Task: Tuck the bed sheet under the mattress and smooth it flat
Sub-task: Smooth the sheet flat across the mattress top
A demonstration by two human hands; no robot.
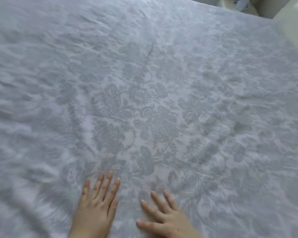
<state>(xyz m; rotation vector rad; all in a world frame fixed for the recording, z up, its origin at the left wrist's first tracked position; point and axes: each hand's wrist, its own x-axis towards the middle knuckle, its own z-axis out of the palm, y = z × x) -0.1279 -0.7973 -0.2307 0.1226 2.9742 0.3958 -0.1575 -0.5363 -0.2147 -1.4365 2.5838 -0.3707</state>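
Two hands are laid flat on the sheet [162,100], the left hand [96,201] just beside the right hand [163,219], fingers straight and spread, nothing gripped. The smoothing is judged best done by palms being swept outward from each other with even pressure, so ripples are pushed to the edges. One patterned sheet is counted, spread ahead of both hands; creases are seen beyond the left hand.

Matt cloth bed sheet [144,83]
Woven grey floral pattern on pale ground; softly rippled, not glossy.
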